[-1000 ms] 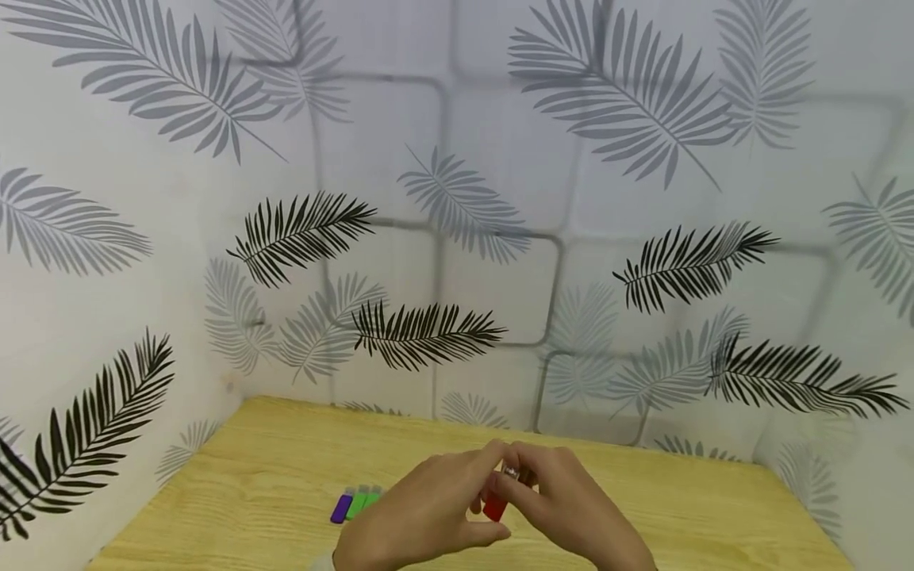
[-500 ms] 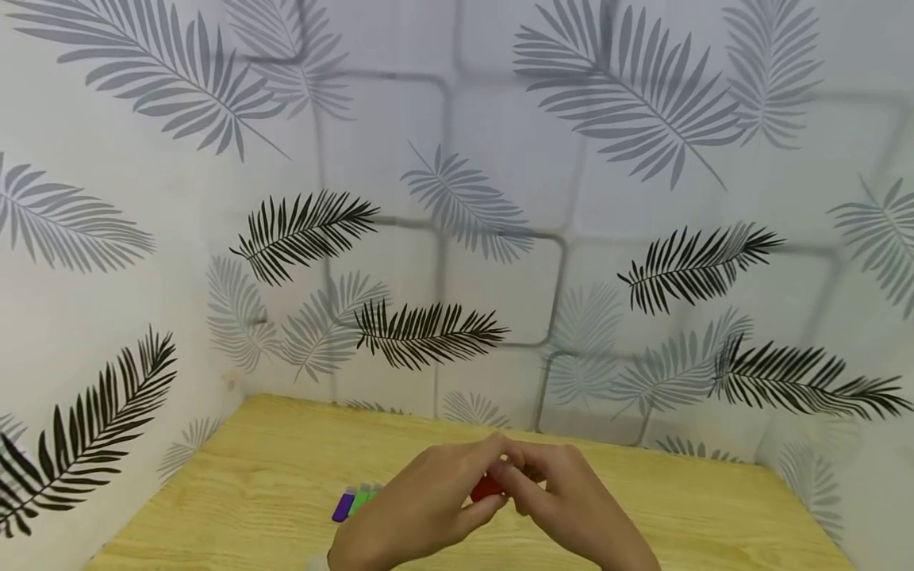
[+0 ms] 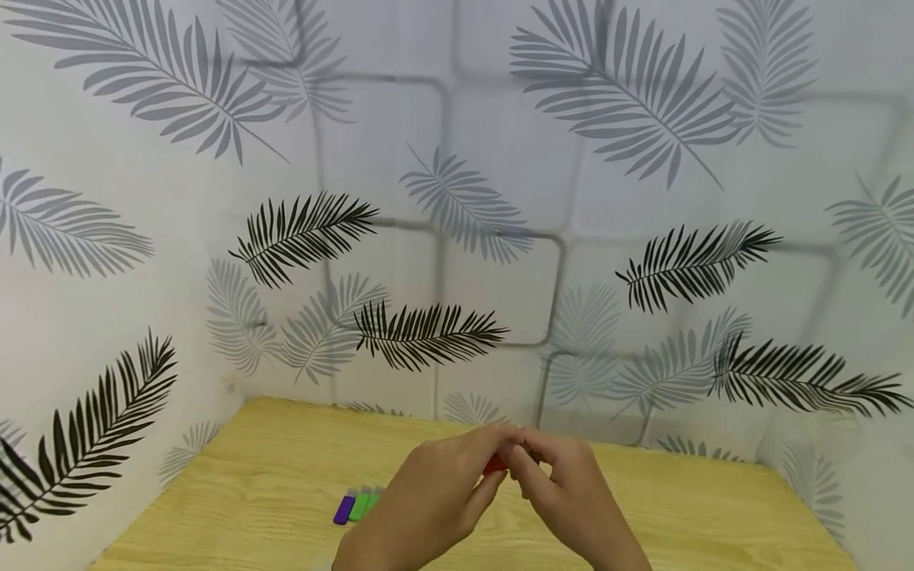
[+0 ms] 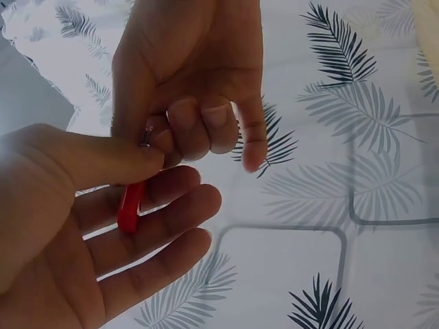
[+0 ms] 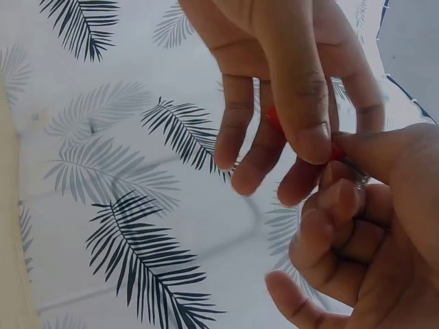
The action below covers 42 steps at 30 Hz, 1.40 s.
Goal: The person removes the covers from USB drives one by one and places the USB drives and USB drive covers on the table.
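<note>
Both hands meet over the table around a small, flat red stick with a shiny end (image 3: 494, 464), mostly covered by fingers in the head view. My left hand (image 3: 435, 496) pinches its red body between thumb and forefinger; in the left wrist view the red stick's lower end (image 4: 129, 211) sticks out below that thumb, the other fingers extended. From the other side, my right hand (image 3: 574, 488) pinches near the shiny end (image 5: 360, 179) with thumb and curled fingers. Left of the hands lie a purple stick (image 3: 344, 508) and two green sticks (image 3: 360, 505), with clear-looking ends.
A wood-grain table (image 3: 271, 476) spreads under the hands. Behind it and on the left, white walls (image 3: 500, 277) carry a leaf pattern. My left forearm partly covers one green stick.
The hands have drawn closer and tilted around the red stick. Its shiny end, seen earlier in the head view, is now hidden, and less red shows. The sticks on the table stay put.
</note>
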Each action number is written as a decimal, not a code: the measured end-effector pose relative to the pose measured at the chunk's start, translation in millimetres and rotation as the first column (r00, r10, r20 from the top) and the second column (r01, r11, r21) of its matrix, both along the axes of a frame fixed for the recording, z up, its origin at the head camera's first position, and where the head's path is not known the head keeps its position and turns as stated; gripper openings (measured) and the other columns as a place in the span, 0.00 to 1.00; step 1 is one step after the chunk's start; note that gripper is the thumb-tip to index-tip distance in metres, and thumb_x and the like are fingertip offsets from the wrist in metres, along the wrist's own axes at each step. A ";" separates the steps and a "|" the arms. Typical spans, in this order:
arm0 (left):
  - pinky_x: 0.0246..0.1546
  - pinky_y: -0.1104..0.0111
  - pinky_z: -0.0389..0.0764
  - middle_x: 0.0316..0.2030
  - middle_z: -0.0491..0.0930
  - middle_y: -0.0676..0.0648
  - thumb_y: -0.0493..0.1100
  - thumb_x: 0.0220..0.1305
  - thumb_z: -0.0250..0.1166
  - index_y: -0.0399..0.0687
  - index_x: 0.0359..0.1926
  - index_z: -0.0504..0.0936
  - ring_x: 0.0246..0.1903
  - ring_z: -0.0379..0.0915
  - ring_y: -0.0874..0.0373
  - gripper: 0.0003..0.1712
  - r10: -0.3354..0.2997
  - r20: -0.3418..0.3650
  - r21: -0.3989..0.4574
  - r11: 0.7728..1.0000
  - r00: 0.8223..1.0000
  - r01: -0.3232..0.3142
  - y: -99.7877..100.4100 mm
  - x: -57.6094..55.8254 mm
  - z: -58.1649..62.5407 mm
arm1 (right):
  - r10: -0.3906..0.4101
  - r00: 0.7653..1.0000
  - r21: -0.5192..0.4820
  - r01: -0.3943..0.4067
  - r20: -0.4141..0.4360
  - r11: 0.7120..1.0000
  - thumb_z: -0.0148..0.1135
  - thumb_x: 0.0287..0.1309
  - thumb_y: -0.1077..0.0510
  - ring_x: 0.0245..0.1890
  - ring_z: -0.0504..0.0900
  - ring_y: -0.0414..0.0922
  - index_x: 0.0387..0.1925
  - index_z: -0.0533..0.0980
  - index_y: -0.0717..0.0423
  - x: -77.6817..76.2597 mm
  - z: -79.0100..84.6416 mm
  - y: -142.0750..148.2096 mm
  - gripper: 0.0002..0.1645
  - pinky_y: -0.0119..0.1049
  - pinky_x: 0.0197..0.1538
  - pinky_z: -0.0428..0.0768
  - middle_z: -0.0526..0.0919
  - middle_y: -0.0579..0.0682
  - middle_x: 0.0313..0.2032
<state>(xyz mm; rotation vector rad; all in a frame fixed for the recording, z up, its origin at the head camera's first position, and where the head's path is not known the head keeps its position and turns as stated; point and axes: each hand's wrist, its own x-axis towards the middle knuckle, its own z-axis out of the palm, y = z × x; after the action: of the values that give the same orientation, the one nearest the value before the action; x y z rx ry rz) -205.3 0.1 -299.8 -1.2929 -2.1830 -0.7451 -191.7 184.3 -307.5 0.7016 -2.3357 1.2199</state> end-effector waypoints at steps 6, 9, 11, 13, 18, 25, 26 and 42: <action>0.38 0.79 0.75 0.38 0.81 0.58 0.35 0.65 0.62 0.52 0.58 0.72 0.35 0.75 0.70 0.21 -0.027 -0.061 0.002 1.000 0.998 0.027 -3.5 2.0 0.3 | 0.074 0.993 0.049 -0.070 -0.088 0.996 0.51 0.71 0.57 0.30 0.81 0.34 0.42 0.82 0.42 -0.5 -2.0 0.5 0.12 0.34 0.34 0.80 0.83 0.35 0.31; 0.39 0.79 0.75 0.40 0.81 0.58 0.35 0.66 0.61 0.53 0.58 0.72 0.37 0.76 0.71 0.21 -0.054 -0.060 -0.009 0.999 0.997 0.053 -6.6 1.0 0.2 | 0.115 0.988 0.087 -0.106 -0.105 0.991 0.50 0.72 0.58 0.38 0.82 0.35 0.47 0.81 0.43 -0.9 -3.1 1.2 0.14 0.35 0.41 0.81 0.84 0.36 0.40; 0.38 0.80 0.75 0.39 0.82 0.58 0.36 0.66 0.62 0.54 0.58 0.72 0.36 0.76 0.71 0.20 -0.046 -0.053 -0.003 0.999 0.998 0.046 -7.1 1.1 0.0 | 0.105 0.989 0.093 -0.095 -0.107 0.991 0.50 0.72 0.57 0.39 0.82 0.35 0.47 0.81 0.43 -1.1 -3.6 0.7 0.14 0.35 0.41 0.81 0.84 0.36 0.40; 0.37 0.80 0.75 0.38 0.82 0.58 0.36 0.66 0.62 0.53 0.57 0.72 0.34 0.75 0.72 0.20 -0.026 -0.046 0.007 1.000 0.999 0.026 -6.1 1.7 -0.5 | 0.076 0.992 0.088 -0.067 -0.104 0.994 0.50 0.72 0.56 0.38 0.82 0.35 0.47 0.81 0.43 -1.1 -3.9 0.1 0.14 0.35 0.41 0.81 0.84 0.36 0.39; 0.37 0.80 0.75 0.38 0.82 0.58 0.36 0.66 0.62 0.53 0.58 0.72 0.34 0.75 0.71 0.21 -0.004 -0.038 0.002 1.000 0.999 0.004 -4.9 4.2 -0.4 | 0.050 0.994 0.085 -0.042 -0.095 0.995 0.50 0.72 0.56 0.37 0.82 0.34 0.44 0.82 0.44 -1.0 -4.2 -0.1 0.13 0.35 0.39 0.81 0.84 0.35 0.37; 0.36 0.81 0.74 0.38 0.82 0.59 0.36 0.65 0.63 0.55 0.58 0.72 0.33 0.75 0.73 0.22 -0.028 -0.041 -0.010 1.000 0.999 0.027 -5.3 3.9 1.6 | 0.112 0.987 0.108 -0.100 -0.111 0.989 0.50 0.71 0.59 0.38 0.83 0.35 0.44 0.81 0.43 -2.8 -2.4 2.9 0.14 0.35 0.41 0.81 0.84 0.36 0.38; 0.35 0.81 0.74 0.38 0.82 0.58 0.36 0.65 0.63 0.54 0.58 0.72 0.32 0.74 0.72 0.22 -0.019 -0.048 -0.009 1.000 0.999 0.019 -4.5 4.1 1.7 | 0.105 0.987 0.107 -0.092 -0.125 0.990 0.50 0.71 0.59 0.38 0.83 0.35 0.44 0.81 0.44 -3.4 -2.3 3.0 0.14 0.35 0.40 0.81 0.84 0.35 0.38; 0.33 0.82 0.73 0.36 0.82 0.58 0.38 0.64 0.64 0.55 0.57 0.73 0.28 0.72 0.73 0.21 0.008 -0.013 -0.026 1.000 1.000 -0.008 -2.7 5.5 2.2 | 0.107 0.988 0.122 -0.093 -0.112 0.988 0.50 0.71 0.59 0.39 0.83 0.36 0.46 0.81 0.47 -4.0 -2.7 5.7 0.14 0.35 0.41 0.81 0.85 0.37 0.38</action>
<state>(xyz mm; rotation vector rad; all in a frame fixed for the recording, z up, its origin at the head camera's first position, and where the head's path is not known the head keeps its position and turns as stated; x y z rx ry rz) -199.8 -2.6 -297.6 -1.2976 -2.1931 -0.7051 -195.7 190.0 -310.2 0.9152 -2.3117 1.0584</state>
